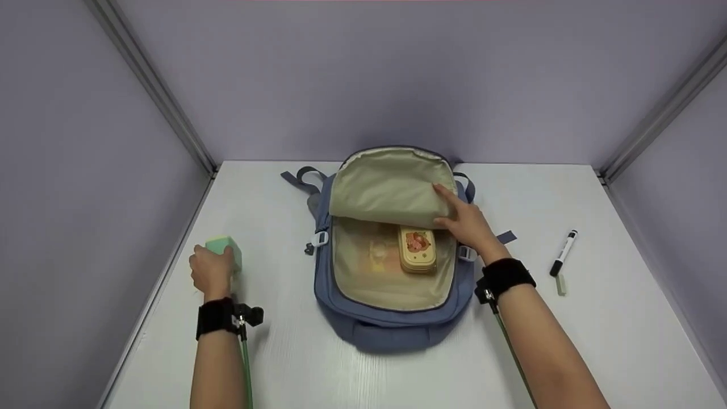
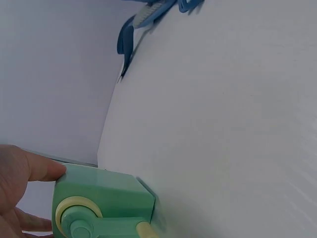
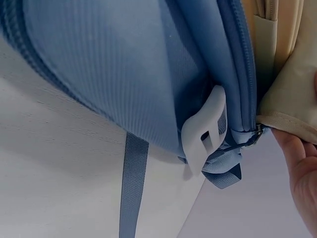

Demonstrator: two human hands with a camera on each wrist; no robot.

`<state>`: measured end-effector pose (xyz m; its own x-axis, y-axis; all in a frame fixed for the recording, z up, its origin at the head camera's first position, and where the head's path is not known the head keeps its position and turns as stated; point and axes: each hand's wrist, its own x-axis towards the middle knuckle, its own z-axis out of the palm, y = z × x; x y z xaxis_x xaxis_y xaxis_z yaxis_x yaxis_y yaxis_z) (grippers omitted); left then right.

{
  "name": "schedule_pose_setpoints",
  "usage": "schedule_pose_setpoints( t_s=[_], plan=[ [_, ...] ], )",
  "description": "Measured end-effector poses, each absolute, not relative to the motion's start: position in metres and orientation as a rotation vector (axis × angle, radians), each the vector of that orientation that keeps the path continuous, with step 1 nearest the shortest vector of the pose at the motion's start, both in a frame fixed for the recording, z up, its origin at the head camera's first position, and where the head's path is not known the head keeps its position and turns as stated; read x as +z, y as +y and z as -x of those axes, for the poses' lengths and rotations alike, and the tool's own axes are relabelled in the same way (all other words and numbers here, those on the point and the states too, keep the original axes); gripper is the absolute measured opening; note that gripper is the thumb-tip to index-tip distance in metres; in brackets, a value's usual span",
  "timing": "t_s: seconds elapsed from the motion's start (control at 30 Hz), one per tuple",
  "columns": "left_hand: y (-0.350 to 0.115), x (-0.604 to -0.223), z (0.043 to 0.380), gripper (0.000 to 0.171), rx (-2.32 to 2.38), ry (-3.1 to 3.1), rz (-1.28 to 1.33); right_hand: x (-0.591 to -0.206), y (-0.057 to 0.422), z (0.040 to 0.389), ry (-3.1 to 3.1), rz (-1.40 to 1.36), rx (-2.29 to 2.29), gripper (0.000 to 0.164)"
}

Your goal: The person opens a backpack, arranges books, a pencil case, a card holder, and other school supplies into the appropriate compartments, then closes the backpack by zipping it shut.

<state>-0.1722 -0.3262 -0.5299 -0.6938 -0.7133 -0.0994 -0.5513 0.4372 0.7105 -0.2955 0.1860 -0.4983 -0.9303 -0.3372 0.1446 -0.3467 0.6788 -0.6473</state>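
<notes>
On the left side of the table, my left hand (image 1: 211, 267) grips a green crank pencil sharpener (image 1: 218, 244). The left wrist view shows the sharpener's (image 2: 106, 186) round cream ring and crank handle, with a digit against its upper edge. A blue backpack (image 1: 392, 338) lies with its main compartment open. My right hand (image 1: 468, 224) holds the right edge of its beige-lined flap (image 1: 392, 190), thumb and fingers on either side of the cloth. Inside, below the flap, lies a yellow case (image 1: 418, 258) with a red cartoon picture.
At the right of the table lie a white marker (image 1: 565, 253) with black ends and a small grey-green stick (image 1: 561, 285). Straps (image 1: 298, 179) and white buckles (image 1: 321, 238) stick out from the backpack's sides. Panels enclose the table at the back and both sides.
</notes>
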Motion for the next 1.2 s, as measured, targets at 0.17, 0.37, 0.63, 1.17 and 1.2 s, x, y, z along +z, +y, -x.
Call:
schedule_pose_setpoints(
  t_s=[0.17, 0.37, 0.63, 1.17, 1.2],
  plan=[
    [-0.329, -0.530, 0.171, 0.053, -1.119, -2.491, -1.130, -0.500, 0.186, 0.295, -2.859, -0.577, 1.107, 0.078],
    [-0.329, -0.534, 0.170, 0.048, -1.112, -2.433, -1.062, -0.501, 0.185, 0.295, -2.850, -0.563, 1.106, 0.076],
    [-0.317, -0.534, 0.173, 0.046, -1.039, -2.461, -0.982, -0.503, 0.186, 0.295, -2.855, -0.550, 1.103, 0.077],
    [-0.221, -0.466, 0.163, 0.059, -1.099, -2.517, -0.189, -0.503, 0.187, 0.292, -2.876, -0.542, 1.110, 0.077],
    [-0.214, -0.462, 0.160, 0.059, -1.116, -2.522, -0.128, -0.502, 0.187, 0.292, -2.875, -0.541, 1.108, 0.077]
  ],
)
